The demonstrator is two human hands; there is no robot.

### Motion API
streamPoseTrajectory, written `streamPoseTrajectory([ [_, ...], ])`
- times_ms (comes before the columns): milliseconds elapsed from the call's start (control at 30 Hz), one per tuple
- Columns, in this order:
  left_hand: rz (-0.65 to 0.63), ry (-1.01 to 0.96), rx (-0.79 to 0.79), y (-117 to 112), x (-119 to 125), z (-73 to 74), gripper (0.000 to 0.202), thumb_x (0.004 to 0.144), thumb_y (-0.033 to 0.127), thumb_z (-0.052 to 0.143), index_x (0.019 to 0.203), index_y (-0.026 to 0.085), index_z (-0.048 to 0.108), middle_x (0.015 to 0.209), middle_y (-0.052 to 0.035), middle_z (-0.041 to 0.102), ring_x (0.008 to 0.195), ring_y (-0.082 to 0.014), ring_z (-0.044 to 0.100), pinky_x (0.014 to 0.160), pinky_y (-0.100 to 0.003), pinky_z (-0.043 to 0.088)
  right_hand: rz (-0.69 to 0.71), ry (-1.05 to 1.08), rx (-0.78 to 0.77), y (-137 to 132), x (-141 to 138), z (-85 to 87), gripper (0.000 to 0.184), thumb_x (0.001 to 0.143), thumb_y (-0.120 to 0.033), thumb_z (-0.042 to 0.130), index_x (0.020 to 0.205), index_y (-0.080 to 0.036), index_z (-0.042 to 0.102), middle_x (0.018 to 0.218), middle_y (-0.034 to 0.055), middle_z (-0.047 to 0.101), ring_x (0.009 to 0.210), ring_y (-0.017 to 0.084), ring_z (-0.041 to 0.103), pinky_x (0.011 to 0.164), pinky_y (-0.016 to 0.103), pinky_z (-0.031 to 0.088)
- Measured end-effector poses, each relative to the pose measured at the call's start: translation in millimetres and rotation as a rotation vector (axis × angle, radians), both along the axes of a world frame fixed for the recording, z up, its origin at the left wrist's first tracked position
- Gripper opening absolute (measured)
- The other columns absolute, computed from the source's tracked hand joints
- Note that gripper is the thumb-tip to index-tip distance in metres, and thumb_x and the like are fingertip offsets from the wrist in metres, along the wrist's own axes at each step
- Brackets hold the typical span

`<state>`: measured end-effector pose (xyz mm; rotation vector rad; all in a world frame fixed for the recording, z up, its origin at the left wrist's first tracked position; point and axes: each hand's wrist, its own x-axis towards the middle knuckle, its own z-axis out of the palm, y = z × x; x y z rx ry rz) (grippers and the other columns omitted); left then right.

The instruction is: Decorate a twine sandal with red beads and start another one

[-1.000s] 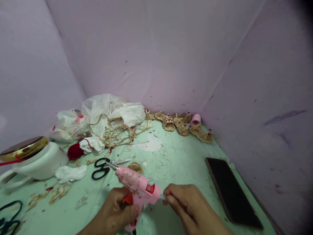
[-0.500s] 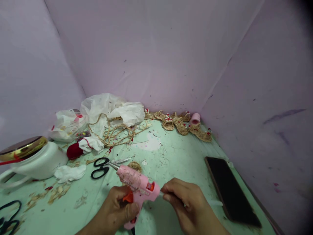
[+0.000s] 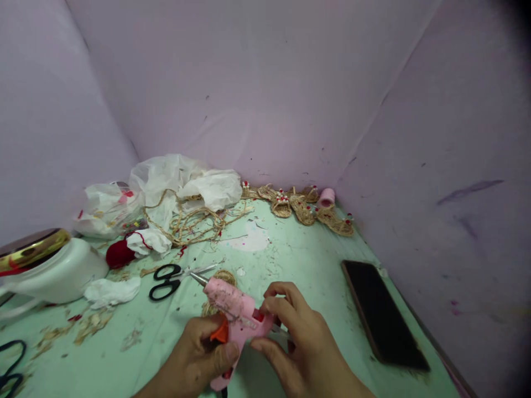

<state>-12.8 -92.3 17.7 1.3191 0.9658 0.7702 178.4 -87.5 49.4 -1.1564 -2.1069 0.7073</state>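
My left hand [image 3: 203, 348] is wrapped round the handle of a pink glue gun [image 3: 232, 304], with its fingers by the orange trigger [image 3: 221, 330]. The metal nozzle points up and to the left. My right hand [image 3: 294, 331] curls round the gun's rear end, index finger on top by the red window and thumb below. Between its fingers and thumb shows a translucent glue stick [image 3: 282, 333] at the back of the gun. Behind the gun lies a small woven straw piece [image 3: 224, 277], partly hidden. Black-handled scissors [image 3: 166, 282] rest just left of the nozzle.
A dark phone [image 3: 384, 315] lies at right. Several woven straw slippers with beads [image 3: 302, 209] line the back wall beside a pink spool [image 3: 326, 197]. Braided straw cord [image 3: 199, 224], plastic bags [image 3: 174, 177], red yarn [image 3: 119, 254] and a white pot [image 3: 78, 271] are at left.
My right hand has moved from pinching the glue stick behind the gun to reaching round the gun's rear end. My left hand keeps its hold. The view has shifted slightly.
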Motion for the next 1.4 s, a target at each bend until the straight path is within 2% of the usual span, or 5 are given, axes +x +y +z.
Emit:
streamPoseTrajectory([
  [333,-0.033,0.01,0.019,1.2,-2.0,0.9,0.044,0.073,0.051,0.055,0.049,0.014,0.049,0.045,0.0012,0.042,0.045,-0.0086,0.036,0.044,-0.021,0.025,0.09,0.065,0.063,2.6,8.1,-6.4,0.018,0.08,-0.028,0.058,0.095,-0.02,0.055,0.098,0.0051,0.052,0.064,0.01,0.054,0.058,0.022,0.044],
  [667,-0.093,0.016,-0.001,1.9,-2.9,1.2,0.046,0.071,0.051,0.056,0.045,0.014,0.047,0.042,0.0021,0.037,0.042,-0.0079,0.033,0.043,-0.022,0.022,0.218,0.149,-0.061,4.3,7.5,2.5,0.01,0.078,-0.026,0.06,0.085,-0.019,0.056,0.085,0.0023,0.057,0.069,0.011,0.053,0.059,0.021,0.043],
  [833,0.04,0.007,-0.054,2.5,-6.4,-3.4,0.044,0.069,0.054,0.058,0.054,0.013,0.049,0.051,0.0018,0.038,0.048,-0.0083,0.032,0.045,-0.022,0.022,-0.026,0.195,-0.165,-2.9,9.6,1.3,0.068,0.07,-0.024,0.068,0.126,-0.024,0.029,0.113,0.0088,0.051,0.08,0.014,0.056,0.066,0.026,0.049],
  [1067,0.045,-0.109,-0.115,1.3,-7.2,-12.8,0.039,0.072,0.049,0.057,0.06,0.012,0.053,0.054,0.0018,0.039,0.05,-0.0082,0.032,0.046,-0.021,0.023,-0.069,0.06,-0.026,3.1,10.6,-7.4,0.004,0.077,-0.015,0.056,0.079,-0.018,0.054,0.071,0.0022,0.057,0.056,0.012,0.051,0.051,0.023,0.039],
  [1400,-0.01,-0.063,-0.102,0.9,-7.3,-9.7,0.043,0.071,0.052,0.057,0.056,0.012,0.053,0.05,0.0003,0.043,0.046,-0.0085,0.035,0.045,-0.022,0.024,0.092,-0.053,0.108,7.6,19.9,-5.5,0.013,0.083,-0.017,0.048,0.079,-0.016,0.061,0.065,0.0039,0.059,0.057,0.013,0.052,0.051,0.024,0.033],
])
